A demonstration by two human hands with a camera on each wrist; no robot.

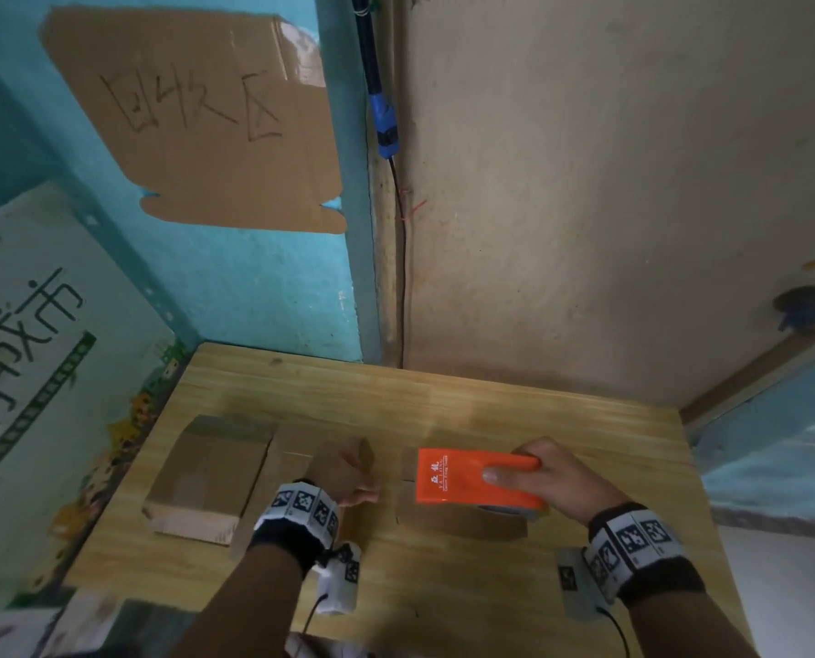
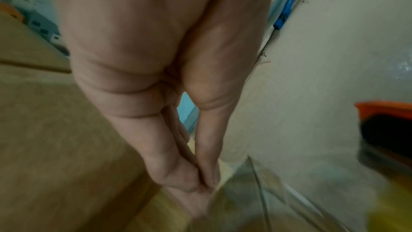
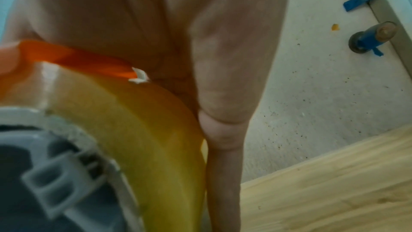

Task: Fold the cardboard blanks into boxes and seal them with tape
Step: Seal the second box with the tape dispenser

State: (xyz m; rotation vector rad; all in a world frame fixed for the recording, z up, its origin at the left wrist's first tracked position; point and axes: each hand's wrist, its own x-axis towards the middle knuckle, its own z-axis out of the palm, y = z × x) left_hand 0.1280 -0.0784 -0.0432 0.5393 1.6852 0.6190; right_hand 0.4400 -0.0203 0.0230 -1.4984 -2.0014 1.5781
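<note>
On the wooden table (image 1: 443,406), my left hand (image 1: 356,482) sits over a flat cardboard blank (image 1: 291,458). In the left wrist view its thumb and fingers (image 2: 207,181) pinch the end of a clear tape strip (image 2: 256,183), which stretches right toward the orange tape dispenser (image 2: 383,110). My right hand (image 1: 515,470) grips the orange tape dispenser (image 1: 458,477) by its handle, just above another brown cardboard piece (image 1: 462,522). The right wrist view shows the yellowish tape roll (image 3: 144,130) on its grey hub (image 3: 55,165). A folded box (image 1: 201,482) lies at the left.
A cardboard sign (image 1: 196,121) with handwriting hangs on the teal wall behind the table. A blue cable (image 1: 386,121) runs down the corner. A printed board (image 1: 40,349) leans at the left. The beige wall (image 1: 586,206) stands behind the table's far right.
</note>
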